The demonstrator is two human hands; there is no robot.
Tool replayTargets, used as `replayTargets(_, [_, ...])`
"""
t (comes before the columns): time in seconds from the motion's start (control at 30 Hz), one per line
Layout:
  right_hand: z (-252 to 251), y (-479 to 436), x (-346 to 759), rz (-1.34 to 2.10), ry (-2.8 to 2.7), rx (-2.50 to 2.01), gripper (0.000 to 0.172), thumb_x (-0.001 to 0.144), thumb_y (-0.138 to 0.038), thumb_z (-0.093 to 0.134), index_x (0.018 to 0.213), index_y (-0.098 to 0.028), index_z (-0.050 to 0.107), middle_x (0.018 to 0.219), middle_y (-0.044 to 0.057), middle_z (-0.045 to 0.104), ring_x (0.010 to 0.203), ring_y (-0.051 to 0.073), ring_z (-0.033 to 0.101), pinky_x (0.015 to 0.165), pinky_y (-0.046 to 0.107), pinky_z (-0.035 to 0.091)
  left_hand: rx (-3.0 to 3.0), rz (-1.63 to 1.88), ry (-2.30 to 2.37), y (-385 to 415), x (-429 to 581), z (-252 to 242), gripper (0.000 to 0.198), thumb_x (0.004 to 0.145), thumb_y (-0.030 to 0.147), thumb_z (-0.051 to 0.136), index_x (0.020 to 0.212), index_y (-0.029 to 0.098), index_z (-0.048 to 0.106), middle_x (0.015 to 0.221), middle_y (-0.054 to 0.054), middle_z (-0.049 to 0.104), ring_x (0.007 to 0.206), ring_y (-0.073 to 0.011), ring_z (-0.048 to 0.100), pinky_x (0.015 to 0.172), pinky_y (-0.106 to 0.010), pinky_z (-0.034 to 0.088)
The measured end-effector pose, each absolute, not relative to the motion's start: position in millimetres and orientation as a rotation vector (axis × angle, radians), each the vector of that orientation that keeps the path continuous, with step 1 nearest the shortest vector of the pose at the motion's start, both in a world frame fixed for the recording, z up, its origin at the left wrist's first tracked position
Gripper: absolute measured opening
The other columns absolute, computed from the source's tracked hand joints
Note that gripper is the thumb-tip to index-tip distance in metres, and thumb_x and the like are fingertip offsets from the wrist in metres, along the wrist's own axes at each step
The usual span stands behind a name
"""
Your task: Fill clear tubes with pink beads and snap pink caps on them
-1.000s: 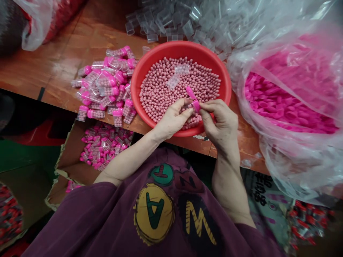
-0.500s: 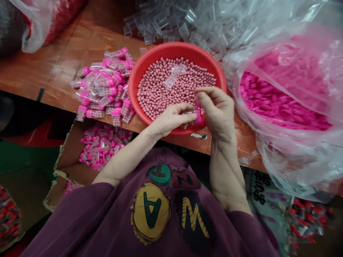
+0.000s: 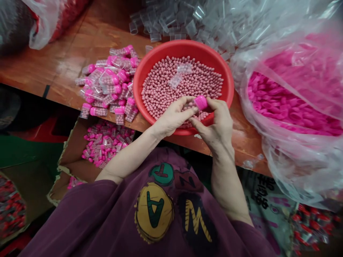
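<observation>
My left hand [image 3: 174, 116] and my right hand [image 3: 215, 123] meet over the near rim of a red bowl [image 3: 225, 76] full of small pink balls [image 3: 171, 89]. Together they pinch a small clear vial with a pink cap [image 3: 200, 102]; the cap sits closed on top, between my right thumb and fingers. My left fingers curl round the vial's clear body, which is mostly hidden. Two empty clear vials [image 3: 179, 75] lie on the balls in the bowl.
A heap of filled, pink-capped vials [image 3: 109, 85] lies left of the bowl on the wooden table [image 3: 80, 43]. A clear bag of pink caps [image 3: 289, 96] stands at the right, empty clear vials [image 3: 171, 19] at the back. A cardboard box [image 3: 80, 150] below holds more filled vials.
The pink cap stood open above the vial a second ago; my right hand has pressed it down and it now sits closed. Both hands stayed over the bowl's near rim.
</observation>
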State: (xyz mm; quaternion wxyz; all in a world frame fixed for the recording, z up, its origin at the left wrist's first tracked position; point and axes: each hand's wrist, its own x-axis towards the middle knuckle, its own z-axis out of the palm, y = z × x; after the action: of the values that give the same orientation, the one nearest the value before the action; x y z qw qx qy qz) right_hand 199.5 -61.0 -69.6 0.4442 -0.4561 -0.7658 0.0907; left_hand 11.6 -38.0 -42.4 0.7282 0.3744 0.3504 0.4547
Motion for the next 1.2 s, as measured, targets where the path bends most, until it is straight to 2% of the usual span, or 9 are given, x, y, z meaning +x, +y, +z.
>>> replayTargets(0.1, [-63, -63, 204, 0.337, -1.923, -1.164, 0.065, 0.100, -0.054, 0.087, 0.153, -0.022, 0.068, 0.141, 0.016, 0.080, 0.124, 0.034, 0.079, 0.109, 0.058, 0.070, 0.945, 1.027, 0.849, -38, 13, -48, 0.022, 0.102, 0.020, 0.081, 0.121, 0.019, 0.072, 0.113, -0.004, 0.076, 0.109, -0.0178, 0.072, 0.104, -0.031, 0.058])
replayTargets(0.23, [-54, -65, 209, 0.582, -1.740, -1.191, 0.041, 0.108, -0.059, 0.079, 0.133, -0.028, 0.081, 0.120, 0.008, 0.086, 0.106, 0.027, 0.084, 0.098, 0.048, 0.073, 1.065, 0.988, 0.855, -39, 15, -48, 0.018, 0.104, 0.022, 0.076, 0.120, 0.019, 0.069, 0.112, -0.005, 0.076, 0.108, -0.0192, 0.074, 0.103, -0.035, 0.061])
replayTargets(0.37, [-60, -63, 205, 0.654, -1.452, -1.160, 0.034, 0.102, -0.061, 0.088, 0.115, -0.030, 0.085, 0.109, 0.002, 0.087, 0.100, 0.023, 0.086, 0.093, 0.042, 0.075, 1.215, 0.946, 0.834, -41, 17, -48, 0.026, 0.101, 0.024, 0.079, 0.124, 0.020, 0.067, 0.118, -0.006, 0.078, 0.110, -0.0218, 0.077, 0.105, -0.039, 0.063])
replayTargets(0.47, [-66, -63, 199, 0.615, -1.392, -1.172, 0.033, 0.101, -0.060, 0.089, 0.115, -0.031, 0.086, 0.109, 0.002, 0.087, 0.101, 0.022, 0.086, 0.096, 0.042, 0.075, 1.355, 0.927, 0.976, -46, 21, -46, 0.033, 0.094, 0.019, 0.083, 0.120, 0.022, 0.064, 0.115, -0.005, 0.077, 0.107, -0.0226, 0.076, 0.102, -0.039, 0.061])
replayTargets(0.67, [-58, -69, 203, 0.555, -1.572, -1.209, 0.038, 0.110, -0.060, 0.077, 0.132, -0.031, 0.085, 0.123, 0.005, 0.089, 0.112, 0.026, 0.086, 0.106, 0.048, 0.072, 1.661, 0.726, 1.313, -55, 25, -27, 0.017, 0.099, 0.017, 0.070, 0.105, 0.025, 0.056, 0.103, -0.005, 0.072, 0.097, -0.0254, 0.070, 0.093, -0.042, 0.058])
replayTargets(0.8, [-49, -73, 213, 0.504, -1.685, -1.228, 0.033, 0.112, -0.055, 0.074, 0.130, -0.031, 0.087, 0.118, 0.005, 0.089, 0.106, 0.026, 0.085, 0.101, 0.046, 0.072, 1.719, 0.673, 1.236, -53, 23, -24, 0.022, 0.098, 0.015, 0.069, 0.098, 0.026, 0.050, 0.093, -0.001, 0.068, 0.089, -0.0223, 0.064, 0.083, -0.038, 0.052])
replayTargets(0.93, [-44, -75, 218, 0.482, -1.752, -1.248, 0.032, 0.111, -0.053, 0.073, 0.128, -0.029, 0.087, 0.117, 0.006, 0.089, 0.102, 0.026, 0.084, 0.098, 0.046, 0.071, 1.692, 0.694, 1.154, -50, 22, -30, 0.021, 0.097, 0.014, 0.069, 0.097, 0.026, 0.051, 0.090, 0.001, 0.064, 0.084, -0.0196, 0.061, 0.080, -0.037, 0.050])
replayTargets(1.1, [-49, -75, 214, 0.630, -1.612, -1.233, 0.035, 0.107, -0.059, 0.079, 0.125, -0.030, 0.088, 0.118, 0.004, 0.089, 0.107, 0.026, 0.086, 0.103, 0.047, 0.072, 1.576, 0.744, 1.084, -49, 23, -38, 0.021, 0.096, 0.018, 0.074, 0.094, 0.025, 0.054, 0.085, 0.001, 0.063, 0.078, -0.0182, 0.058, 0.076, -0.036, 0.048])
replayTargets(1.2, [-57, -74, 209, 0.656, -1.537, -1.234, 0.040, 0.105, -0.066, 0.080, 0.123, -0.031, 0.088, 0.116, 0.004, 0.089, 0.105, 0.026, 0.086, 0.102, 0.048, 0.073, 1.507, 0.824, 1.059, -50, 25, -44, 0.021, 0.095, 0.019, 0.078, 0.102, 0.025, 0.058, 0.090, 0.000, 0.066, 0.082, -0.0184, 0.061, 0.079, -0.036, 0.049])
